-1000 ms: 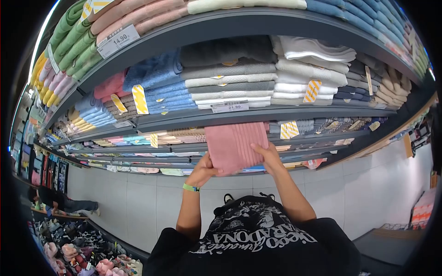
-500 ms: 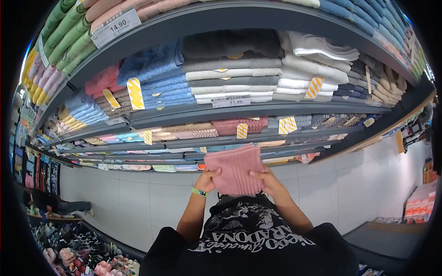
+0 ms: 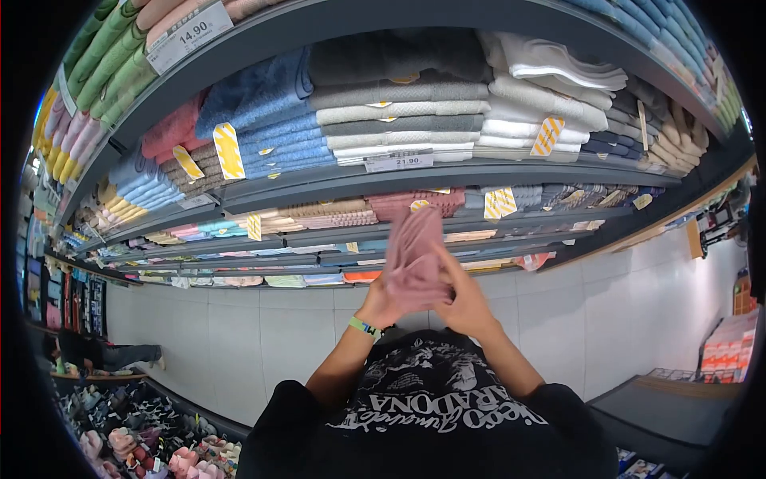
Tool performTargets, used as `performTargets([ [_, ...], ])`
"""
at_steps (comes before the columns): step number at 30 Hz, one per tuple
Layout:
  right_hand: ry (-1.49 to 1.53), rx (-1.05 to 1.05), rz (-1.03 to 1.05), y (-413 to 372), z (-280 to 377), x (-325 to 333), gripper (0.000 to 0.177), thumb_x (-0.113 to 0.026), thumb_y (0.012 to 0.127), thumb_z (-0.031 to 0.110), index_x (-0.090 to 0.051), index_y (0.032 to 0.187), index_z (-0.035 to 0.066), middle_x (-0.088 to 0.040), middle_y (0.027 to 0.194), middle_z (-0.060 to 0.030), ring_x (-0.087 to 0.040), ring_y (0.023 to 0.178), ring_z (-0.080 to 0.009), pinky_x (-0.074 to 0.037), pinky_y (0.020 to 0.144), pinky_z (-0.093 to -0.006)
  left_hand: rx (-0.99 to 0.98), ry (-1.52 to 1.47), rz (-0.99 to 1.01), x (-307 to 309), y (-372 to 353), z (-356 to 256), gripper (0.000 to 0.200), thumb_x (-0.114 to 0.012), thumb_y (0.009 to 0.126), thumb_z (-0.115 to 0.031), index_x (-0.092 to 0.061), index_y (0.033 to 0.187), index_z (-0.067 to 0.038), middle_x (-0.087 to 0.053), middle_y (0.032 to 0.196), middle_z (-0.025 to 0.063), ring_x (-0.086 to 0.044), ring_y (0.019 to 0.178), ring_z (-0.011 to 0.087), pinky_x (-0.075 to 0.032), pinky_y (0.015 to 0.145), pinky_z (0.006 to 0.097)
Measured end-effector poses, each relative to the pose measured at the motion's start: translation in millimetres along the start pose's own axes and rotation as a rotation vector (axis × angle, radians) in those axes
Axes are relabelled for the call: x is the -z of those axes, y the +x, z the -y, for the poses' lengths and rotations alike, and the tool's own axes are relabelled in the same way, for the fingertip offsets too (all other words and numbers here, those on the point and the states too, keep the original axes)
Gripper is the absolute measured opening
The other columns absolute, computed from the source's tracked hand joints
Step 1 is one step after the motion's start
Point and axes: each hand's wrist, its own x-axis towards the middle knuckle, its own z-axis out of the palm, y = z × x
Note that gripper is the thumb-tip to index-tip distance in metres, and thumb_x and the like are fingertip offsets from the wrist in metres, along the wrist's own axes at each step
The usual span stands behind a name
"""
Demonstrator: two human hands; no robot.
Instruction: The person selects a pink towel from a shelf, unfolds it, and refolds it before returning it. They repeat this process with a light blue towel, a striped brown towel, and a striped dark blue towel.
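Note:
A folded pink towel [image 3: 416,259] is held up between my two hands, in front of the lower shelves; it is narrow, bunched and slightly blurred. My left hand [image 3: 381,302], with a green band at the wrist, grips its lower left side, the fingers partly hidden by the cloth. On the right side, my right hand [image 3: 463,299] is closed on the towel's edge. Just behind the towel's top lies a stack of similar pink towels [image 3: 391,205] on a shelf.
Shelves hold stacked blue towels [image 3: 279,100], grey towels [image 3: 399,104] and white towels [image 3: 531,120]. A price label [image 3: 399,161] is on the shelf edge. Slippers [image 3: 152,447] fill a display at the lower left. Another person [image 3: 104,351] is at the far left.
The towel has gone from spread flat and wide to turned and narrow, and it sits slightly higher. My hands have come closer together, the left one moving right.

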Motion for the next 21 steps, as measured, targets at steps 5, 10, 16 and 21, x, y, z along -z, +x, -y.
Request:
performTargets([
  [5,-0.516,0.383,0.357,-5,-4,-14,0.07,-0.073,0.073,0.008,-0.049,0.139,0.011,-0.066,0.121,-0.0123,-0.06,0.108,-0.0352,-0.049,0.094,-0.0435,-0.057,0.048,-0.068,2,-1,6,0.057,-0.054,0.101,-0.026,-0.031,0.15,-0.007,-0.053,0.139,0.0132,-0.052,0.128,0.0264,-0.043,0.106,0.0387],
  [10,-0.384,0.324,0.431,-15,-4,-7,0.049,-0.075,0.082,0.02,-0.06,0.128,0.008,-0.059,0.131,-0.0099,-0.061,0.107,-0.0307,-0.049,0.094,-0.039,-0.122,0.121,-0.148,10,19,-2,0.058,-0.055,0.1,-0.026,-0.031,0.149,-0.006,-0.052,0.139,0.0137,-0.051,0.128,0.0263,-0.043,0.106,0.0386],
  [16,-0.377,0.181,0.017,-2,-8,-13,0.041,-0.07,0.088,0.014,-0.056,0.125,0.003,-0.061,0.12,-0.0124,-0.065,0.097,-0.0264,-0.053,0.084,-0.0347,-0.176,0.2,-0.242,14,17,23,0.06,-0.056,0.099,-0.027,-0.031,0.149,-0.006,-0.051,0.14,0.0144,-0.051,0.128,0.0262,-0.043,0.106,0.0385],
  [21,-0.366,0.089,-0.044,2,-6,-18,0.054,-0.073,0.086,0.021,-0.049,0.128,-0.002,-0.057,0.118,-0.0181,-0.062,0.097,-0.0301,-0.053,0.083,-0.0379,-0.251,0.28,-0.304,17,44,38,0.061,-0.058,0.098,-0.027,-0.032,0.149,-0.005,-0.05,0.141,0.0149,-0.051,0.128,0.0261,-0.042,0.106,0.0384],
])
